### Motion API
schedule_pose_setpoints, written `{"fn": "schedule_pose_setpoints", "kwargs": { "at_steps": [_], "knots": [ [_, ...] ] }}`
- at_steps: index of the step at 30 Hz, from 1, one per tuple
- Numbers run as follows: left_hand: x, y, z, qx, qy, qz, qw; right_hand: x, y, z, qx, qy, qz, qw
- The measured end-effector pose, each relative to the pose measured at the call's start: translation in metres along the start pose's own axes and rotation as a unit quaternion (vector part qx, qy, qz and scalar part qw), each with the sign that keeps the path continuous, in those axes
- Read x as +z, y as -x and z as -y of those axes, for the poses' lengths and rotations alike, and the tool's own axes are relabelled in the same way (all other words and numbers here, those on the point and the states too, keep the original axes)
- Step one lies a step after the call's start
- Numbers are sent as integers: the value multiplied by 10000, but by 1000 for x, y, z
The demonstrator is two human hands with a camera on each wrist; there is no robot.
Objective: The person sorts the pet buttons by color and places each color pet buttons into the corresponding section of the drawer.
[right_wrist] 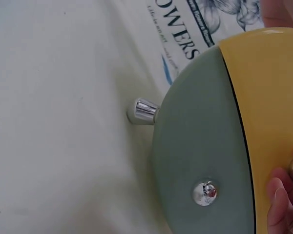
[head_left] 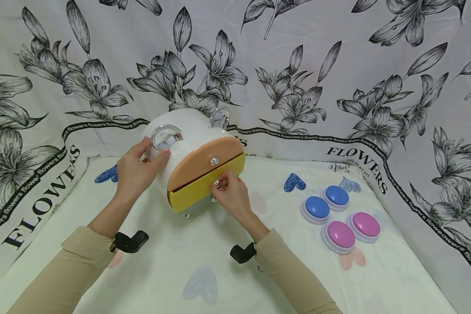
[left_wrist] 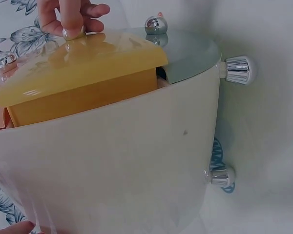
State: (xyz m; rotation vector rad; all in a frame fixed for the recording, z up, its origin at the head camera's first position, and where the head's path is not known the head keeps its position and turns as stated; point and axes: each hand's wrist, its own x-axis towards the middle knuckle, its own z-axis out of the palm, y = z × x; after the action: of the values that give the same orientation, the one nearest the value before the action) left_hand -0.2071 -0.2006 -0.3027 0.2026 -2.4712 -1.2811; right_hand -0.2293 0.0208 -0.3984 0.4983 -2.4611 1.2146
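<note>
A rounded white drawer box (head_left: 192, 122) bears an orange drawer (head_left: 204, 161), a yellow drawer (head_left: 192, 192) and a grey-green drawer (right_wrist: 200, 141), each with a silver knob. My right hand (head_left: 233, 194) pinches the yellow drawer's knob (head_left: 216, 183) between thumb and fingers. That drawer stands slightly out from the body, its side (left_wrist: 88, 100) showing in the left wrist view. My left hand (head_left: 139, 168) rests on the box's left side, thumb and fingers spread beside a silver ring-shaped piece (head_left: 166, 137). Most of its fingers are hidden in the left wrist view.
To the right lie two blue round push-button-like pieces (head_left: 317, 207) and two pink ones (head_left: 340, 234), all on white bases. A heart-patterned cloth (head_left: 161, 279) covers the table. Behind hangs a flower-printed curtain (head_left: 259, 52). Silver feet (left_wrist: 239, 69) project from the box.
</note>
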Motion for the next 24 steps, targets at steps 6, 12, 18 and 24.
{"fn": "schedule_pose_setpoints", "kwargs": {
  "at_steps": [6, 12, 18, 24],
  "knots": [
    [0, 1, -1, 3, -18, 6, 10000, -4, 4, 0, 22, 3, -40, 10000],
    [0, 1, -1, 48, -1, -7, 10000, -8, 8, -1, 47, 1, -11, 10000],
    [0, 1, -1, 67, 6, -3, 10000, -15, 13, -2, 29, -49, 84, 9999],
    [0, 1, -1, 73, 4, -22, 10000, -20, 19, -6, -35, -44, 119, 9999]
  ]
}}
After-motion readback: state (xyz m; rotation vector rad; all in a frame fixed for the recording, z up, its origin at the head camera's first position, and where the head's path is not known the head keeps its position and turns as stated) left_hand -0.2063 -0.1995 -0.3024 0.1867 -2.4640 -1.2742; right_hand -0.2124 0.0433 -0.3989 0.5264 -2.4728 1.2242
